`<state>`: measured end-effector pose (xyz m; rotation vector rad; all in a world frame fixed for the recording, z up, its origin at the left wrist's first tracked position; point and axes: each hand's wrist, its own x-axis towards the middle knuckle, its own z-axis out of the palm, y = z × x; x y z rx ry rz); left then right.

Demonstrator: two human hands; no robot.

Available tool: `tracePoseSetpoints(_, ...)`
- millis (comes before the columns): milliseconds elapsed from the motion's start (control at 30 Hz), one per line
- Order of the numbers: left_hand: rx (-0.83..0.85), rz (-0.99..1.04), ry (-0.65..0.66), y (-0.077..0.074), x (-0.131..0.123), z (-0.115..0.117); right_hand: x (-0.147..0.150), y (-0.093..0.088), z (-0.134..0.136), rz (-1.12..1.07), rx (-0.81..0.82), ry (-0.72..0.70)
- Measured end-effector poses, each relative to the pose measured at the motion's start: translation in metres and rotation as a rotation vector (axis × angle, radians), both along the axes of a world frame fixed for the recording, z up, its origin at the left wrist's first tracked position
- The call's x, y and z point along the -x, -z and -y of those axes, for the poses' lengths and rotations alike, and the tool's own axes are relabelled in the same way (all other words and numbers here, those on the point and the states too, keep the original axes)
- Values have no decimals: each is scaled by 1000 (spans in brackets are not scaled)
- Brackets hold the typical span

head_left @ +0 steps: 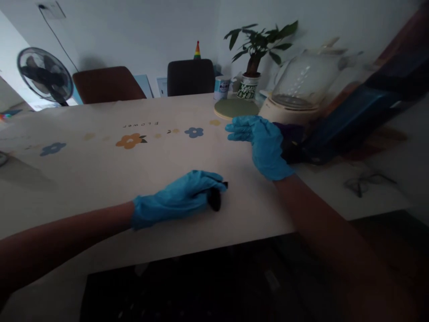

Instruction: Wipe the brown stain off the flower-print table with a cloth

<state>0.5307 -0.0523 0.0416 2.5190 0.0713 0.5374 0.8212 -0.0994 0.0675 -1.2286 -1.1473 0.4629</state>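
My left hand (pixel 182 194), in a blue glove, is closed around a small black object (pixel 214 199) low over the near part of the table. Only a rounded dark end and a short tip of that object stick out past the fingers, so I cannot make out its kind. My right hand (pixel 263 143), also in a blue glove, is held farther back and to the right. Its fingers are stretched out toward the left, and I see nothing in them. Just behind its wrist are dark, blurred items and a long dark blue package (pixel 351 120).
The table (pixel 90 174) has a pale flower-printed cover. At the back right stand a glass kettle (pixel 301 80), a potted plant (pixel 248 85), a can (pixel 221 87) and a round green mat (pixel 236 108). Eyeglasses (pixel 360 184) lie at right. Chairs (pixel 191 78) and a fan (pixel 45 74) are beyond.
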Motion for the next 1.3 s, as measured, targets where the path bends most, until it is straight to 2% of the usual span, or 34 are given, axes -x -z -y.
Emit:
tracePoseSetpoints(67,16,-30,107,5,-38,6,-2,1,1,6,-29,-8)
tracePoseSetpoints(133,0,-75,158,12,-61,15,-4,2,2,16,-31,-12)
tracePoseSetpoints(200,-17,-83,191,16,-66,25,-4,3,3,20,-17,0)
tracePoseSetpoints(267,-28,-37,248,18,-55,34,-3,2,2,14,-12,14)
tracePoseSetpoints(400,-86,-1,287,7,1,44,-1,1,-1,-18,-21,38)
tracePoseSetpoints(533,-166,-37,182,-12,80,40,-1,4,-4,-58,-77,-1)
tracePoseSetpoints(633,-218,-62,10,-13,148,24,0,8,-7,-101,-125,-44)
tracePoseSetpoints(733,-258,-61,-248,-1,210,-4,1,10,-10,-109,-114,-54)
tracePoseSetpoints(800,-302,-38,-459,7,234,-20,3,8,-9,-88,-67,-45)
tracePoseSetpoints(833,-311,-1,-538,10,238,-26,4,6,-8,-74,-41,-39)
tracePoseSetpoints(867,-305,49,-589,11,236,-29,4,4,-6,-58,-17,-36)
tracePoseSetpoints(933,-253,165,-595,9,214,-25,6,1,-2,-19,22,-38)
tracePoseSetpoints(1000,-196,200,-501,4,174,-10,7,-1,2,2,37,-24)
tracePoseSetpoints(1067,-217,203,-362,1,122,11,8,-1,4,12,45,-8)
tracePoseSetpoints(1133,-260,133,-233,1,69,31,10,-3,8,25,47,5)
tracePoseSetpoints(1200,-333,-18,-212,1,24,46,12,-6,12,66,60,13)
tracePoseSetpoints(1300,-452,-238,-86,-2,-14,52,11,-11,18,131,105,36)
